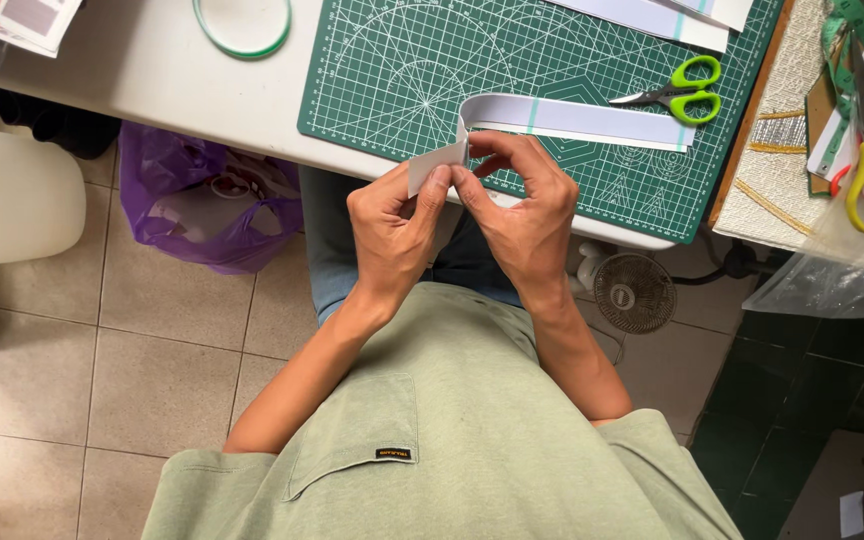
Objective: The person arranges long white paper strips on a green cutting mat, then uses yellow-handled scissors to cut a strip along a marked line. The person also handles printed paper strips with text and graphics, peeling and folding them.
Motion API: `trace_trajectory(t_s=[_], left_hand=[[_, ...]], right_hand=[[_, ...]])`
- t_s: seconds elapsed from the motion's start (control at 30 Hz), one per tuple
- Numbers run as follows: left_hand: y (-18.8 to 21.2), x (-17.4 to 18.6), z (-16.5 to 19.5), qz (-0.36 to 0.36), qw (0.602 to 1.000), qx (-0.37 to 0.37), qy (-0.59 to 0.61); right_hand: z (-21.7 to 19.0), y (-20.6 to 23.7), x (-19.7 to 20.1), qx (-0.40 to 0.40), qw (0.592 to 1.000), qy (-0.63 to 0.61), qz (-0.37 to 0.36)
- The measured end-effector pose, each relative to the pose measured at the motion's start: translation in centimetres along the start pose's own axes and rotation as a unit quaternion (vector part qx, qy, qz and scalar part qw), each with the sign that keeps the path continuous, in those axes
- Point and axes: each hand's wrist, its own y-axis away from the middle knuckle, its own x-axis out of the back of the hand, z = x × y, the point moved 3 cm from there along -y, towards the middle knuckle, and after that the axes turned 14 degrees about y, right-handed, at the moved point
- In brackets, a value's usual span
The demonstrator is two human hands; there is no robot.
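Left hand and right hand pinch a folded white paper strip at the counter's near edge, over the green cutting mat.

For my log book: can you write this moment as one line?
left hand: pinching paper strip | right hand: pinching same strip | strip: folded above green mat

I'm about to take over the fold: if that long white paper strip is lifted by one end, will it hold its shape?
Probably not. The white paper strip already curls over where both hands pinch it, so it looks thin and floppy. It likely weighs little, and its free end on the cutting mat would probably trail or sag.
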Motion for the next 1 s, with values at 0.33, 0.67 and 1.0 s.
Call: trace_trajectory(t_s=[0.33,0.67,1.0], left_hand=[[0.2,-0.3,-0.2,-0.006,0.998,-0.048,-0.047],[0.2,-1.0,-0.1,0.032,0.999,-0.026,-0.030],[-0.3,-0.9,-0.8,0.074,0.996,0.047,-0.022]], right_hand=[[2.0,0.2,0.1,-0.054,0.994,-0.089,-0.040],[1.5,0.9,-0.1,0.008,0.998,0.047,0.031],[7.5,1.2,-2.4,-0.206,0.935,-0.283,-0.059]])
